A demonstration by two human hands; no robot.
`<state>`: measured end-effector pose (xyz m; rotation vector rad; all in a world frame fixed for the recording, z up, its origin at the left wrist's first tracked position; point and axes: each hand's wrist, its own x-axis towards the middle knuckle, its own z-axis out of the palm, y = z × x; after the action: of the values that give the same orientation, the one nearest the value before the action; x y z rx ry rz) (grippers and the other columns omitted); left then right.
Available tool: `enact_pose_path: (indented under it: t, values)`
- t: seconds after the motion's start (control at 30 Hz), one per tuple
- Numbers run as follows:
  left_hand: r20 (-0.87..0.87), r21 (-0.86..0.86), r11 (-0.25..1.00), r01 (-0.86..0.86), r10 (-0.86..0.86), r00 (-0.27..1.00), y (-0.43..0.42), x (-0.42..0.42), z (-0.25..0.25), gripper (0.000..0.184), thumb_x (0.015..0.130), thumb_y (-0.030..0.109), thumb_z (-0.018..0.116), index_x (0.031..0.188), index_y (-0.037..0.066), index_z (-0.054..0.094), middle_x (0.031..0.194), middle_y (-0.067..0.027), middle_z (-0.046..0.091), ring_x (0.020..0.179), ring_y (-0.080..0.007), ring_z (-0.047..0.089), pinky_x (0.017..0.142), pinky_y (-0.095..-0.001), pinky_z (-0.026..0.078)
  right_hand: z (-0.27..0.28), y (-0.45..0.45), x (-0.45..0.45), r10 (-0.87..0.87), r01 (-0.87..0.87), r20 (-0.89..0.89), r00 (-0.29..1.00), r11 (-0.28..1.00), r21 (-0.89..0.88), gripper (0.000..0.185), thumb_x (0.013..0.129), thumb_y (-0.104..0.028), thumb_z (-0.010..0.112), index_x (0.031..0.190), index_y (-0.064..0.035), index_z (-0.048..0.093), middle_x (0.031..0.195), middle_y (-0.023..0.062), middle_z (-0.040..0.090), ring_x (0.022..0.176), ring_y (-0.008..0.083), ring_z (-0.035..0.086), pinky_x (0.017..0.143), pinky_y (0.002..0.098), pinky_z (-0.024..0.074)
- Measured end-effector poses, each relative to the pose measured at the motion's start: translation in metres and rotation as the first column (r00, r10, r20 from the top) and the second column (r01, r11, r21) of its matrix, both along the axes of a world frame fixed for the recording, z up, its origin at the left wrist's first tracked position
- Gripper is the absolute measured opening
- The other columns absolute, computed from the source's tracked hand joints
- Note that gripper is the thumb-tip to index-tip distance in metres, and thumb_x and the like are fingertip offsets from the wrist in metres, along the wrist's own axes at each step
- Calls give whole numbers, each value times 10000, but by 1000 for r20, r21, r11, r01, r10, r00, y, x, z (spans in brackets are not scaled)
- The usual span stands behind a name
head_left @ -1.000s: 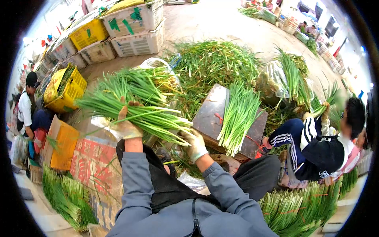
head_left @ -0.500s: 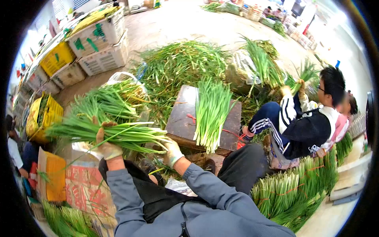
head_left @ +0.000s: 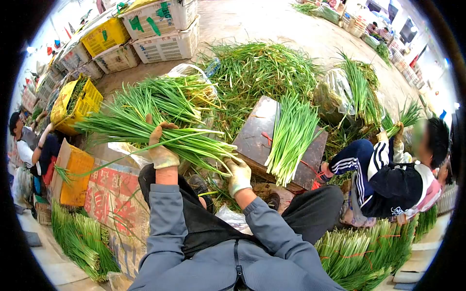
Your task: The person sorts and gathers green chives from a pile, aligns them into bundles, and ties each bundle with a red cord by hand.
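Note:
A loose bunch of garlic chives [head_left: 194, 144] lies across my lap area, leaves to the left and pale ends to the right. My gloved left hand [head_left: 163, 149] is closed around the middle of the bunch. At the pale ends, my gloved right hand [head_left: 238, 176] has its fingers closed on some of the stalks. Another neat bunch of chives [head_left: 292, 140] rests on a dark board [head_left: 252, 138] in front of me, with a red tie [head_left: 267, 137] partly beside it. More loose chives [head_left: 167, 99] are heaped just beyond my left hand.
A large leafy pile [head_left: 264, 70] covers the floor ahead. To the right sits a co-worker [head_left: 393, 174] holding chives. Tied bunches [head_left: 364, 250] stand at lower right. On the left are a yellow crate [head_left: 87, 107], an orange box [head_left: 77, 177] and stacked white crates [head_left: 167, 46].
The view has swung left, so the surroundings appear farther right. Both hands still hold the same bunch, and the right fingers have shifted slightly at its pale ends.

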<state>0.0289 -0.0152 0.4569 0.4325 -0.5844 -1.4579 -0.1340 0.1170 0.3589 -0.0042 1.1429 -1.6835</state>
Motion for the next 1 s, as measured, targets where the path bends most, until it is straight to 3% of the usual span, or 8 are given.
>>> enact_pose_path:
  t: [0.23, 0.4, 0.47, 0.6, 0.67, 0.8, 0.93, 1.0]
  values:
    - [-46, 89, 996, -27, 31, 998, -14, 24, -3, 788, 878, 165, 667, 1571, 166, 292, 919, -83, 676, 832, -250, 671, 795, -422, 566, -29, 13, -20, 143, -108, -339, 930, 987, 118, 255, 868, -176, 763, 1015, 32, 748, 875, 66, 735, 771, 125, 642, 730, 262, 509]
    - [-111, 24, 1000, -8, 10, 994, -12, 40, 6, 704, 897, 155, 663, 1534, 142, 363, 991, -61, 674, 910, -228, 658, 874, -445, 555, -29, 9, -64, 101, -12, -838, 537, 994, 112, 336, 867, -222, 744, 1104, 7, 675, 1054, 165, 723, 909, 259, 692, 864, 354, 518]
    - [-41, -31, 991, 130, -131, 990, -1, 34, 15, 774, 880, 145, 681, 1562, 138, 315, 966, -52, 677, 890, -213, 669, 869, -424, 552, 58, 7, -59, 56, -160, -845, 532, 986, -36, 323, 891, -245, 722, 1103, -5, 681, 1056, 185, 720, 947, 289, 697, 882, 370, 517]
    - [-11, -72, 951, 301, -302, 953, 3, 20, 15, 797, 856, 139, 698, 1557, 116, 317, 959, -41, 679, 894, -234, 691, 840, -429, 582, 105, -19, -53, 418, -504, -847, 328, 836, 218, 391, 944, -253, 668, 1229, 14, 654, 1100, 149, 727, 1012, 172, 671, 918, 294, 492]
    - [-23, -47, 942, 333, -334, 942, 9, 11, 19, 808, 844, 138, 707, 1554, 110, 321, 954, -45, 681, 883, -237, 693, 831, -431, 588, 100, -28, -42, 466, -650, -755, 461, 756, 70, 356, 963, -241, 653, 1204, 20, 675, 1055, 96, 737, 1010, 155, 655, 935, 284, 481]
    - [58, -27, 923, 384, -382, 922, 13, 11, 21, 831, 806, 144, 731, 1537, 70, 341, 941, -69, 689, 857, -248, 696, 798, -432, 600, 98, -18, -40, 409, -540, -574, 710, 839, -70, 214, 941, -195, 683, 1041, -17, 751, 1021, 30, 742, 947, 111, 656, 890, 264, 501]
    - [234, -4, 854, 521, -505, 831, 12, 8, 17, 837, 781, 140, 728, 1521, 25, 354, 917, -98, 695, 844, -269, 697, 783, -410, 599, 93, -13, -39, 471, -643, -792, 389, 754, 132, 215, 948, -198, 682, 1031, -12, 749, 965, 44, 737, 899, 126, 666, 828, 278, 525]
    - [249, 99, 817, 568, -573, 781, 21, 0, 17, 845, 760, 145, 742, 1508, 13, 374, 913, -107, 695, 853, -271, 696, 786, -398, 586, 91, -11, -34, 432, -609, -772, 466, 790, 74, 206, 943, -189, 682, 1018, -9, 748, 950, 48, 734, 883, 125, 666, 811, 273, 526]
